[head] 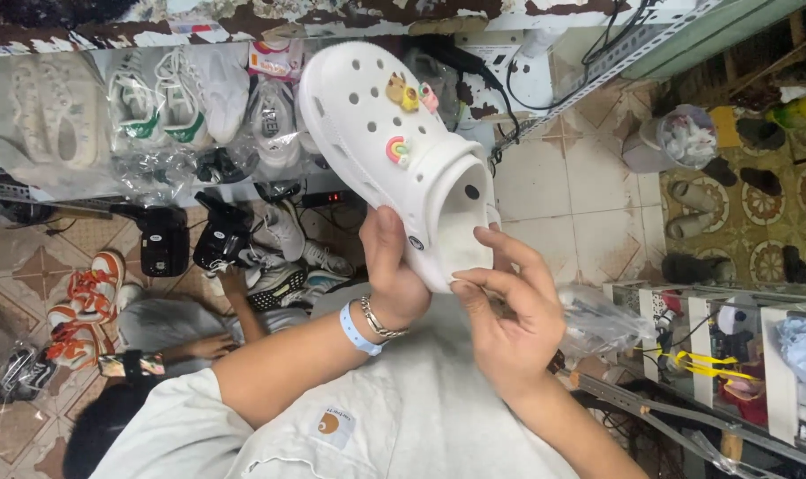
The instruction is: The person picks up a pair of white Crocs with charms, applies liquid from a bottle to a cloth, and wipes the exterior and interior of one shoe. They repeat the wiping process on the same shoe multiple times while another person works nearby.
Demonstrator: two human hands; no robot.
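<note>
A white foam clog (376, 133) with vent holes and small colourful charms on its top is held up in front of me, toe pointing up and left. My left hand (387, 270), with a silver bracelet and a pale blue wristband, grips its side near the strap rivet. My right hand (509, 310) holds the rim of the foot opening, thumb and fingertips pinching the edge. My grey shirt (394, 417) fills the lower middle.
White sneakers in clear plastic bags (168, 98) line a shelf at the back. Loose sneakers (283, 235) and orange-white shoes (84, 297) lie on the tiled floor. Another person's arm (234, 306) reaches in at lower left. A metal rack with bagged items (731, 355) stands right.
</note>
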